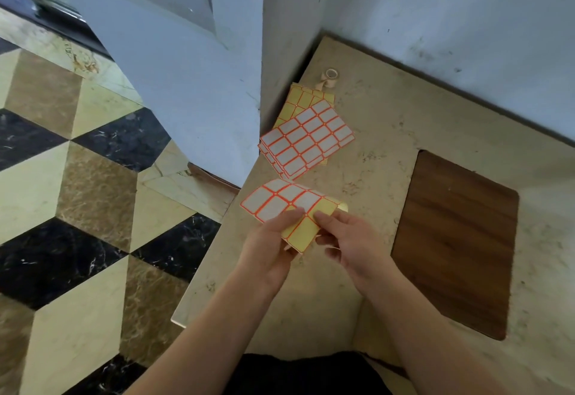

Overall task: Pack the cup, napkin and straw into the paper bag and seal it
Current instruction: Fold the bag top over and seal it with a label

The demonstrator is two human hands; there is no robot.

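A sheet of white labels with orange borders on yellow backing [280,205] is held over the left part of the beige table [373,146]. My left hand [270,245] grips its lower left side, thumb on top. My right hand [345,242] pinches the sheet's right part, where the yellow backing shows bare. No cup, napkin, straw or paper bag is in view.
A stack of more label sheets [306,139] lies farther back near the table's left edge, with a small roll of tape [331,75] behind it. A dark wooden board [454,239] lies on the right. A white door and wall stand behind; patterned floor at left.
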